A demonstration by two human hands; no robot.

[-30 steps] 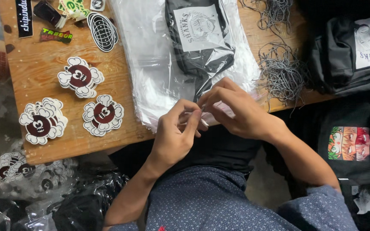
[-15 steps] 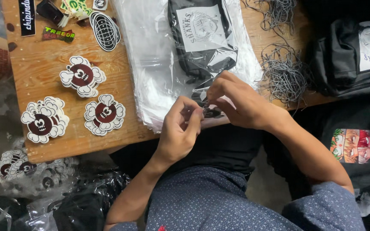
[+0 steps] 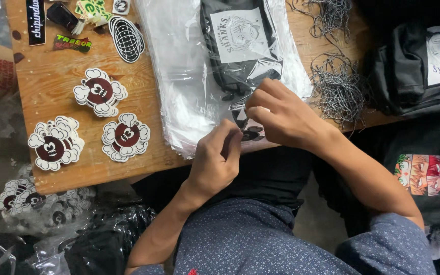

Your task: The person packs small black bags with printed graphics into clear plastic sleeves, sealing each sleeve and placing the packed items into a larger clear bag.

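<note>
Down at the near edge of the stack of clear bags (image 3: 179,76), right where the action is: a small dark piece (image 3: 253,135) with white patches, sitting on the plastic between two hands. Left hand (image 3: 215,163) curled in from the near side, thumb and forefinger pinched onto the piece's edge. Right hand (image 3: 281,119) hunched just over it, fingers bent tight; impossible to tell from here whether gripping the piece or something fine hidden under the knuckles.

On top of the stack, toward the far end: a folded black garment (image 3: 240,46) with a white printed panel, already inside its clear bag. Looks like one packed, then. Right of the stack: a tangle of grey cords (image 3: 337,84), plenty unused. Beyond those, off the table's right edge: more folded black garments (image 3: 418,66), unbagged by the look of it.

Left of the stack, on the wooden table (image 3: 52,66): three piles of cloud-edged die-cut tags (image 3: 100,91), dark red faces, no cords visible on them.

Judging by all that, early days: one garment bagged, one small piece in hand, a good heap of cords, tags and garments waiting.
</note>
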